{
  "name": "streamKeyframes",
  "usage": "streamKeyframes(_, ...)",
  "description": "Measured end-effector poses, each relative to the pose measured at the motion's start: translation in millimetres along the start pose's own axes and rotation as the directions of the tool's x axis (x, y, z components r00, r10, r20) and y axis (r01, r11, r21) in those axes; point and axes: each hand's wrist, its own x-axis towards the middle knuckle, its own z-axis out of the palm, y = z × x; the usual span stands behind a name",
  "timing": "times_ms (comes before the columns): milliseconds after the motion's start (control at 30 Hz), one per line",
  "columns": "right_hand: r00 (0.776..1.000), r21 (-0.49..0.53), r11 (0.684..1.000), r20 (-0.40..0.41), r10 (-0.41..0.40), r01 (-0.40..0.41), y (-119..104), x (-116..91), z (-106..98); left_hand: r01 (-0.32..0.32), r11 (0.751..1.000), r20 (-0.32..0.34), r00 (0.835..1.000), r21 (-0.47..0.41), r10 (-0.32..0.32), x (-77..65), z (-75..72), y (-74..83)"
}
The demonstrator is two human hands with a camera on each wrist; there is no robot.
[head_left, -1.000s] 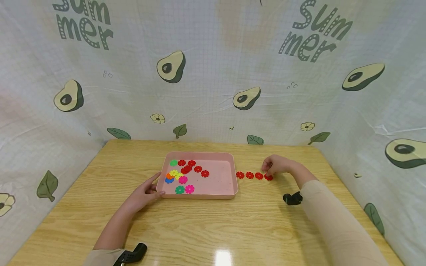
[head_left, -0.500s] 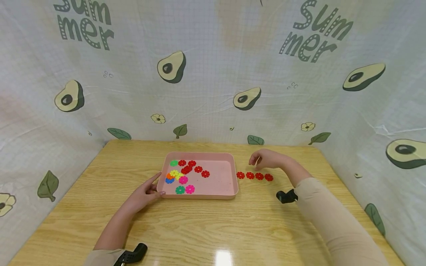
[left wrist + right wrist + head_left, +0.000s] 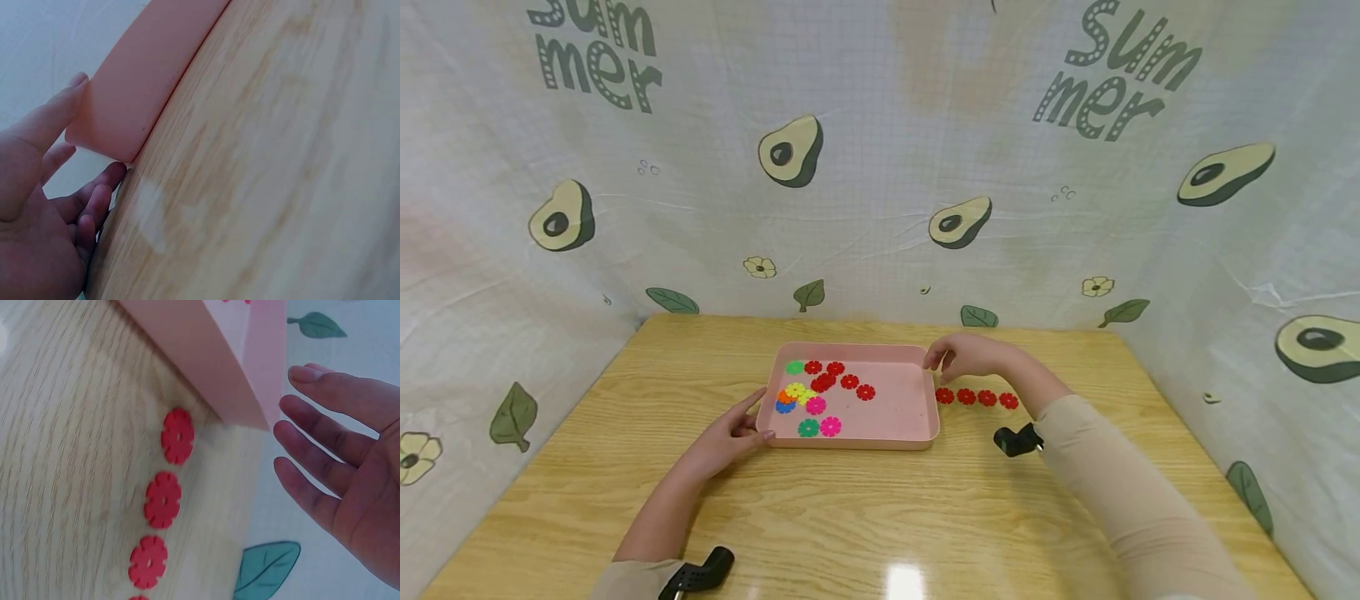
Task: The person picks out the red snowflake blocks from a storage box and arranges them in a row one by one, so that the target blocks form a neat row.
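My left hand [image 3: 726,437] holds the near left corner of a shallow pink tray [image 3: 857,444]. In the left wrist view the thumb [image 3: 65,103] lies along the tray's outer wall and the other fingers bend near its corner. My right hand [image 3: 972,356] hovers by the tray's right rim with loosely bent fingers and nothing in them. Below it, a row of red notched plastic discs [image 3: 966,397] runs rightward from the tray on the table. More red discs [image 3: 866,392] lie inside the tray, with pink [image 3: 831,427], green [image 3: 808,427], yellow, orange and blue ones on its left side.
The tray and the row stand on a wooden table [image 3: 820,517]. A white cloth [image 3: 865,250] printed with avocados and leaves hangs behind the table and along its sides. Black wrist devices [image 3: 1018,440] are worn on both forearms.
The right hand has let go of the rightmost red disc in the row, risen, and moved left to the tray's right rim. The left hand stays at the tray.
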Motion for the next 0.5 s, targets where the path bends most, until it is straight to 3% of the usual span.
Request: streamKeyframes(500, 0.997, 0.017, 0.999, 0.060, -0.041, 0.040, -32.6, 38.0, 17.7, 0.001, 1.000, 0.010, 1.000, -0.027, 0.000, -0.8, -0.2, 0.2)
